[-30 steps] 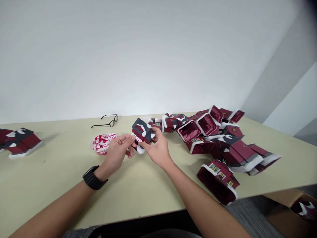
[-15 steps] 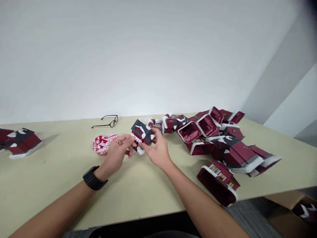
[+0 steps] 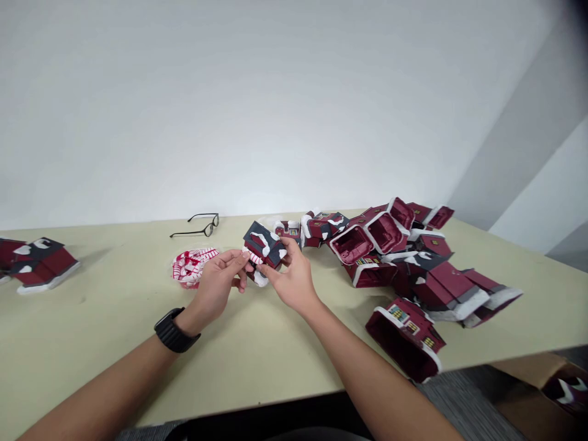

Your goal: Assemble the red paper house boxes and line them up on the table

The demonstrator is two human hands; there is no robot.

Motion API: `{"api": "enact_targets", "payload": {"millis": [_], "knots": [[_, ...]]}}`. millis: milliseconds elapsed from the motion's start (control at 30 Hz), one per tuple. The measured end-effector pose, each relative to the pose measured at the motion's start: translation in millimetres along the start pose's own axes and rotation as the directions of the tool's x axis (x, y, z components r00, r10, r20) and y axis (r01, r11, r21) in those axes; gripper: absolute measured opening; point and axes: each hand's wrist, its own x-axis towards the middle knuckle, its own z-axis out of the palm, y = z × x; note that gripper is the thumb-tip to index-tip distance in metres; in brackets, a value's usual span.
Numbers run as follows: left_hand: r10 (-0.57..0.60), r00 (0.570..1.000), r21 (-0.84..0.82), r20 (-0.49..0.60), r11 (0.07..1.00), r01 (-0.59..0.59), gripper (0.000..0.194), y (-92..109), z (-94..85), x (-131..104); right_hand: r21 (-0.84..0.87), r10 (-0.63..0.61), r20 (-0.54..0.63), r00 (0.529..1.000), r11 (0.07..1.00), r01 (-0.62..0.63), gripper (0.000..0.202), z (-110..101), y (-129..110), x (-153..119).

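A small dark red house (image 3: 263,240) with a dark grey roof and white snow patches is held above the table, tilted. My right hand (image 3: 294,275) grips it from the right, thumb below and fingers at its far side. My left hand (image 3: 221,275), with a black watch on the wrist, pinches a red-and-white striped piece (image 3: 252,256) against the house's left side. Just left of my left hand, a clear tub (image 3: 189,283) holds several striped pieces. The far ends of some fingers are hidden behind the house.
Many similar red houses (image 3: 441,282) lie piled on the right of the table (image 3: 257,367), some with open undersides showing. Two more houses (image 3: 43,263) are at the far left. Black glasses (image 3: 197,231) lie near the wall. A cardboard box (image 3: 519,392) stands below, right.
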Motion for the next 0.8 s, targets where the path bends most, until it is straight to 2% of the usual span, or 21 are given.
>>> {"api": "enact_targets", "payload": {"millis": [200, 467, 800], "knots": [[0.009, 1.000, 0.010, -0.007, 1.000, -0.009, 0.038, -0.5, -2.8, 0.3, -0.012, 0.014, 0.003, 1.000, 1.000, -0.014, 0.060, -0.2, -0.6, -0.2], [-0.032, 0.995, 0.087, 0.093, 0.996, 0.024, 0.049, -3.9, -1.8, 0.2, -0.060, -0.008, 0.016, 1.000, 0.998, 0.009, 0.057, -1.3, 1.9, -0.9], [0.001, 0.989, 0.124, 0.146, 0.992, -0.020, 0.046, -3.2, -2.4, 0.9, -0.021, -0.013, 0.011, 1.000, 1.000, 0.013, 0.058, -0.7, 1.1, -1.4]]}}
